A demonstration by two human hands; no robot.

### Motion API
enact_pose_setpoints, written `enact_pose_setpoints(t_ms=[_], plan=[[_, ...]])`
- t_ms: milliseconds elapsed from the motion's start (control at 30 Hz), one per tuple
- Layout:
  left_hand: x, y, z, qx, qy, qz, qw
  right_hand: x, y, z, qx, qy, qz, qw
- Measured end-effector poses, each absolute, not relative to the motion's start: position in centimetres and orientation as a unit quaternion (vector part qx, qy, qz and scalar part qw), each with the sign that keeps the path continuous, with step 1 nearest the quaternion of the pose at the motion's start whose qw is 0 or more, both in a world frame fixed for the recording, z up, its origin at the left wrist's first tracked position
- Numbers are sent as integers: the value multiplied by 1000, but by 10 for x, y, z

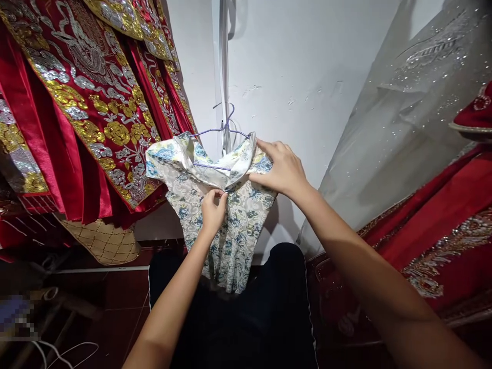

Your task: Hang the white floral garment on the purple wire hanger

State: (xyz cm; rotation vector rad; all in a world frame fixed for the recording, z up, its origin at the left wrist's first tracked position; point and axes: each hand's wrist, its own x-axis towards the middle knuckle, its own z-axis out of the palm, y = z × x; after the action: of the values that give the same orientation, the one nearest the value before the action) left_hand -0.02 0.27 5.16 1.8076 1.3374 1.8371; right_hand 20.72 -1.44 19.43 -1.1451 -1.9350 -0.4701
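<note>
A floral dress (246, 220), cream with blue, green and yellow swirls, hangs on a thin purple wire hanger (209, 131) in front of me. Its neckline has a pale folded collar (240, 169). At the bottom point of that neckline, my left hand (213, 209) pinches the fabric between thumb and fingers. My right hand (282, 168) takes hold of the shoulder on the right, its thumb on the front beside the collar and its index finger along the upper edge. Some of the right fingers are hidden.
Red garments with gold and silver embroidery (115, 128) hang close on the left. A sparkling white gown (384, 113) and a red beaded garment (453, 215) are on the right. A white wall (300, 61) stands behind the dress. White cables (57, 351) lie at lower left.
</note>
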Motion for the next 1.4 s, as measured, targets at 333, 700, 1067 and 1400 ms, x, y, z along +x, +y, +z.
enact_pose_setpoints(t_ms=[333,700,1067,1400], plan=[[-5,-1,22,605,530,568,172,223,-22,151,-429,-797,-180,386],[6,9,6,615,522,546,225,230,-8,130,-430,-794,-202,379],[10,-45,-17,572,471,554,379,188,-66,50,-470,-655,12,592],[19,-97,11,485,419,586,496,120,-89,-31,-478,-604,279,574]])
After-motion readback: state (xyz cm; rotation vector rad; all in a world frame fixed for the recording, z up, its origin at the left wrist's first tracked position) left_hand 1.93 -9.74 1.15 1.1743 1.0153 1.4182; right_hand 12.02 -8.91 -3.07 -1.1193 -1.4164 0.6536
